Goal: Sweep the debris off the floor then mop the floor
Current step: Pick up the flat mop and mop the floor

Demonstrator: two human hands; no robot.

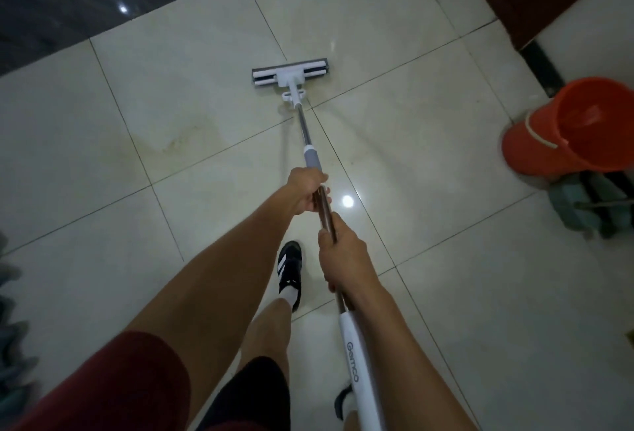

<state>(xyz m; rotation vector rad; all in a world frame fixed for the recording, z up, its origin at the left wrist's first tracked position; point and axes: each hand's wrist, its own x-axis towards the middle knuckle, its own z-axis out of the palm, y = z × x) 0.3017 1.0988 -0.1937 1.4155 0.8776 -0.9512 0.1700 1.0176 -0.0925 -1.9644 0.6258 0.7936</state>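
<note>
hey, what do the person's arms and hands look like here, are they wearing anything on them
Both arms are bare from the short sleeve down. The left hand and right hand wear no gloves, and no watch, ring or bracelet shows. A dark red short sleeve covers the left upper arm; the right arm's sleeve is out of frame.

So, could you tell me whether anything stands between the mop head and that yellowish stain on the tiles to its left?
Nothing visible does. The mop head rests on the floor, and only bare tile lies between it and the stain. The orange bucket stands on the opposite side.
</note>
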